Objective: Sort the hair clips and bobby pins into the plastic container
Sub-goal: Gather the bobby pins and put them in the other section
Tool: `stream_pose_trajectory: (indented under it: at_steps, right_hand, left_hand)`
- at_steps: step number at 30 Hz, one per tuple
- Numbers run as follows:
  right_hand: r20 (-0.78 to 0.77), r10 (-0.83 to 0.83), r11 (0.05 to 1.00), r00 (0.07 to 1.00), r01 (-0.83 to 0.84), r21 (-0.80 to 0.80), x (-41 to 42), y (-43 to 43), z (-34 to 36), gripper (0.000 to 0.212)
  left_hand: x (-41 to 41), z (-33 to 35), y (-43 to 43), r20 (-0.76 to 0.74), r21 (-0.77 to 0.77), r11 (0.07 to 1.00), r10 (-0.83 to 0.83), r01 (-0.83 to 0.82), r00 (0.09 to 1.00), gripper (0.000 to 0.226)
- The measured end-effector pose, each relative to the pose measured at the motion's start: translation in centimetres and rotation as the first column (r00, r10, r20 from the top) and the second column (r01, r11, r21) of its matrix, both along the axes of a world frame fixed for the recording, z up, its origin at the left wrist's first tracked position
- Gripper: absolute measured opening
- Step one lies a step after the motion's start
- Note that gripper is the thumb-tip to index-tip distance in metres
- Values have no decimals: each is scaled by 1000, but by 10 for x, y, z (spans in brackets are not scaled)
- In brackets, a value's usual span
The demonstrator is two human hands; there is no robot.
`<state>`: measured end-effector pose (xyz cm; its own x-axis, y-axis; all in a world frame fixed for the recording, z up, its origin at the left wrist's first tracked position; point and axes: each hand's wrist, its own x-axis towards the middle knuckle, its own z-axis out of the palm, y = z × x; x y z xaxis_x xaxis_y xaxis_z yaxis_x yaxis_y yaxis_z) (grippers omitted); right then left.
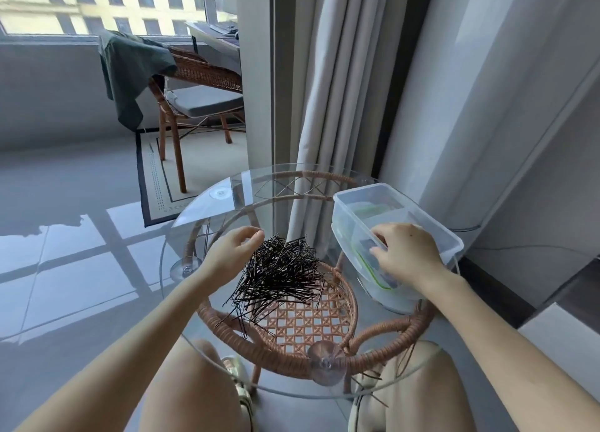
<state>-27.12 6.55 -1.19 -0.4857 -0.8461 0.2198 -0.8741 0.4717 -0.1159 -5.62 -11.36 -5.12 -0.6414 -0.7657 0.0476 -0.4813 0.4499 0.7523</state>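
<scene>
Head view, looking for the bobby pins (279, 271): lying where?

Sitting heaped in a black tangle on the glass desk (207, 214), just beside the left hand (232, 253) and apart from the plastic container (357, 192) standing at the desk's far right.

Handling how, judging by looks?

Probably weighing next to nothing singly. Looking thin, stiff, springy and slick, and likely snagging on one another and dragging neighbours along. Pinching one by its closed bend, or teasing a small bunch off the fringe of the heap, seeming wiser than digging into the middle. Most likely skating about on the glass, too.

Left hand's fingers (256, 236) doing what?

Curling, with thumb nearing forefinger above the heap's far-left edge. Pinching a pin or nothing at all: cannot tell.

And the right hand (406, 253)?

Reaching into the container and bending down over a dark patch (368, 246) inside. Hiding its own tips behind the knuckles, so gripping or merely touching: cannot tell either.

Anything else proving hard to make out?

Not spotting any hair clips for certain. Seeing the dark patch and a green-edged piece (370, 266) only blurred through the clear plastic, possibly contents, possibly a lid underneath. Struggling also with the rattan frame (276, 353) showing through the glass and muddling the pile's near fringe. Noticing a few thin dark strands (370, 375) low by the right knee, seemingly below the glass, too small for naming.
</scene>
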Motion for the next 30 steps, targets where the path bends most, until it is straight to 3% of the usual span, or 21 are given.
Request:
stream_pose_trajectory:
  at_steps: [7,10,12,14,15,17,19,21,24,30]
  right_hand:
    - [137,37,981,990,-62,183,0,46,30,13]
    - [0,20,963,1000,-19,268,0,50,35,19]
    - [-93,32,991,995,-19,136,10,45,34,32]
    - [-4,122,990,993,-122,-69,32,34,32,44]
    - [64,195,977,979,-189,-96,46,26,29,51]
    - [177,284,955,942,-294,33,68,4,12,69]
    - [213,267,926,940,-312,214,78,-23,-9,87]
    - [201,241,910,950,-293,294,79,-45,-21,97]
    - [253,241,920,937,-303,247,80,-61,-27,89]
    - [312,324,933,893,-356,49,76,-60,-26,40]
  left_hand:
    - [3,6,9,100,-49,995,-80,85,992,33]
    - [7,9,12,121,-89,994,-51,62,991,34]
    - [11,10,13,133,-173,985,26,-3,991,33]
    - [15,14,17,159,-230,970,118,-79,980,37]
    - [17,17,20,212,-238,967,139,-87,967,43]
    - [19,21,27,405,-206,979,88,-3,910,63]
    - [20,21,36,573,-151,984,12,91,820,84]
    - [21,17,44,615,-148,983,3,112,789,96]
    - [19,8,51,541,-208,975,48,79,839,90]
    - [23,9,49,325,-251,968,89,-5,942,56]
